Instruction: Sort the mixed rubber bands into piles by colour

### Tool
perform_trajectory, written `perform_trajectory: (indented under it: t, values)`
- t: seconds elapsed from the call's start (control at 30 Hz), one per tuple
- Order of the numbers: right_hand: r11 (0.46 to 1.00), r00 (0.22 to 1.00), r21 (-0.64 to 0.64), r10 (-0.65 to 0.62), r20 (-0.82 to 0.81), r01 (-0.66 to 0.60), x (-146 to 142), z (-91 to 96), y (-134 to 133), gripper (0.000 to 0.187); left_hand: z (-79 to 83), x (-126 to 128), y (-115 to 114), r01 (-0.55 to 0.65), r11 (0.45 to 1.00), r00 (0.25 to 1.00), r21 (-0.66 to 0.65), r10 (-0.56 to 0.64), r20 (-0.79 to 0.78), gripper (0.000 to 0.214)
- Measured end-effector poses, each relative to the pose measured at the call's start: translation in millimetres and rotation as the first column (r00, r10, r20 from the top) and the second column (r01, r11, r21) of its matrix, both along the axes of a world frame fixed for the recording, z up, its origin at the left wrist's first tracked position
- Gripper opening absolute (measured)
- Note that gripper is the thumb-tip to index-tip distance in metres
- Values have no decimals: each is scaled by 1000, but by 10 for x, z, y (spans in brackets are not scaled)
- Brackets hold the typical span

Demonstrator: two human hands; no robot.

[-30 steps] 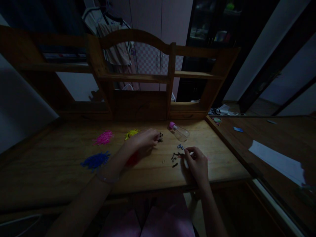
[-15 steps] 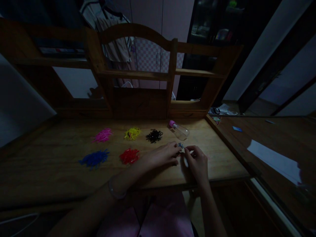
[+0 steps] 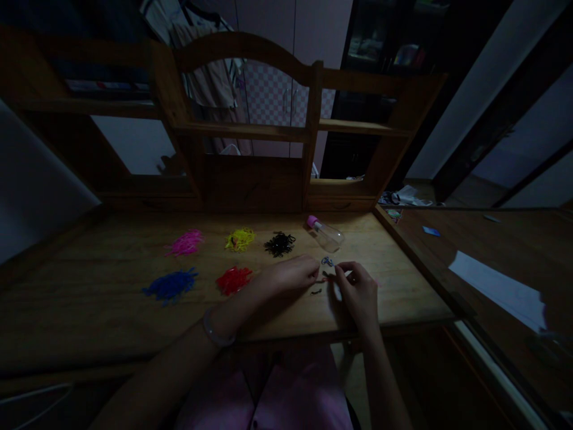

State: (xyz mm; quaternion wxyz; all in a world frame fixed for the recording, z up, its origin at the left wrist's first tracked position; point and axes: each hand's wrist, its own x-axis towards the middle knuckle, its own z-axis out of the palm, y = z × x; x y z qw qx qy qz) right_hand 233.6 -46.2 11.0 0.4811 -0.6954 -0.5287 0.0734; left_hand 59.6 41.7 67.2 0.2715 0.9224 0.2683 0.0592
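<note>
Both hands meet over a few loose small bands on the wooden desk. My left hand has its fingertips pinched at what looks like a reddish band. Facing it, my right hand is curled, fingers pinched close to the same spot. A blue-grey band lies just behind the fingers, a dark one just in front. What each pinch holds is too dim to name.
Sorted piles lie to the left: pink, yellow, black, blue, red. A clear bottle with a pink cap lies behind the hands. A wooden shelf unit backs the desk. White paper lies on the right-hand surface.
My left hand left the black pile at the back and came to the loose bands beside my right hand, then drew slightly left. My right hand stayed in place.
</note>
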Motion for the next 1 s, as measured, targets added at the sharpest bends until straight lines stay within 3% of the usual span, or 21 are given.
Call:
perform_trajectory:
  t: [0.1,0.23,0.5,0.67,1.0]
  values:
    - [1000,1000,7,5,-9,-5,-3,3,-4,22,4,-17,14,-12,999,998,-42,10,-57,10]
    - [1000,1000,9,17,-4,-17,-7,12,-10,21,28,-50,-8,38,979,992,-202,-61,-110,9]
    - [1000,1000,-8,5,1,-5,5,2,-4,20,-50,56,-19,144,989,987,-43,-147,-62,7]
    - [1000,1000,-11,2,2,-2,3,-2,-7,19,-124,79,5,78,997,996,-31,-79,-40,9]
    - [1000,1000,-9,19,-17,-20,9,-17,-3,21,75,124,-102,-20,1000,992,-24,17,-128,7]
